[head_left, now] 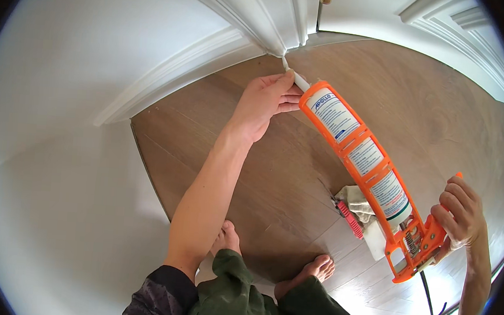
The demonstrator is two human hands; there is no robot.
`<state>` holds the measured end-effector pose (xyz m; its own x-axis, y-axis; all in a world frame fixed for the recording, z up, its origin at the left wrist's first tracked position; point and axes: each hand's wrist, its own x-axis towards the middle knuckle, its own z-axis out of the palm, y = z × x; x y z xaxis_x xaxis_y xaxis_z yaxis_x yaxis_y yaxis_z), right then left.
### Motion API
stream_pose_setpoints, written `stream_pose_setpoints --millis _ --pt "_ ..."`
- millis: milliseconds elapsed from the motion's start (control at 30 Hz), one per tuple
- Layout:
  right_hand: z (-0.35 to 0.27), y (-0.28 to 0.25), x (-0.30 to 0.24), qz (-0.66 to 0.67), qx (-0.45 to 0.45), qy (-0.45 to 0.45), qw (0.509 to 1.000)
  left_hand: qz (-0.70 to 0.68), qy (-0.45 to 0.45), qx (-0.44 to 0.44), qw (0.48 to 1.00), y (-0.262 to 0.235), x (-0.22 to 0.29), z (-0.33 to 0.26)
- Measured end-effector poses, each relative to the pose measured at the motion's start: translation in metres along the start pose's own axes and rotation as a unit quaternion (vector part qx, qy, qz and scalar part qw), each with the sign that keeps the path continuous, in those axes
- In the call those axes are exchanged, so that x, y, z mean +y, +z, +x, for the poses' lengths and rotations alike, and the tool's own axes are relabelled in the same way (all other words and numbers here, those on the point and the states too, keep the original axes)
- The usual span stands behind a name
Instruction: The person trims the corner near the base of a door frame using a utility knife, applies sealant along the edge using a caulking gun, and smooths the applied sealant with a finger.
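Orange caulk gun (375, 173) (white-labelled tube) between left hand (265, 102) and right hand (461, 212).

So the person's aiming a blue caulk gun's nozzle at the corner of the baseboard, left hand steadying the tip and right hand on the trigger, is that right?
Not quite: the caulk gun is orange, not blue, as the head view shows. The rest holds: its nozzle points at the corner of the white baseboard, the left hand steadies the tip, and the right hand grips the trigger end.
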<state>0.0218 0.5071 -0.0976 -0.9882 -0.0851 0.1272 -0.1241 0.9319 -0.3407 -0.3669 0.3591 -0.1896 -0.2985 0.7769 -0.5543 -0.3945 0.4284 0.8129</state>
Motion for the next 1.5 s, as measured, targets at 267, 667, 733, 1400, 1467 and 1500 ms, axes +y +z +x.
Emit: stream_pose_setpoints --millis 267,667,733,1400,1467,1500 --pt "0.001 -0.002 -0.002 -0.026 0.002 0.005 1.000 0.000 -0.001 -0.004 1.000 0.000 0.001 0.001" --pt "-0.003 -0.003 0.003 -0.034 -0.008 0.001 0.999 0.007 -0.005 -0.014 1.000 0.002 0.007 0.002" --pt "-0.003 -0.003 0.003 -0.027 -0.008 0.008 1.000 0.005 -0.007 -0.016 1.000 0.003 0.005 0.003" --pt "0.005 -0.015 -0.004 -0.010 -0.047 0.028 0.998 0.010 -0.024 -0.015 1.000 0.002 0.008 0.017" --pt "0.008 -0.008 -0.012 0.041 -0.029 0.040 0.998 0.024 -0.018 -0.026 0.999 0.005 0.002 0.025" --pt "0.007 -0.009 -0.013 0.063 -0.027 0.043 0.997 0.020 -0.026 -0.024 0.999 0.011 0.000 0.031"
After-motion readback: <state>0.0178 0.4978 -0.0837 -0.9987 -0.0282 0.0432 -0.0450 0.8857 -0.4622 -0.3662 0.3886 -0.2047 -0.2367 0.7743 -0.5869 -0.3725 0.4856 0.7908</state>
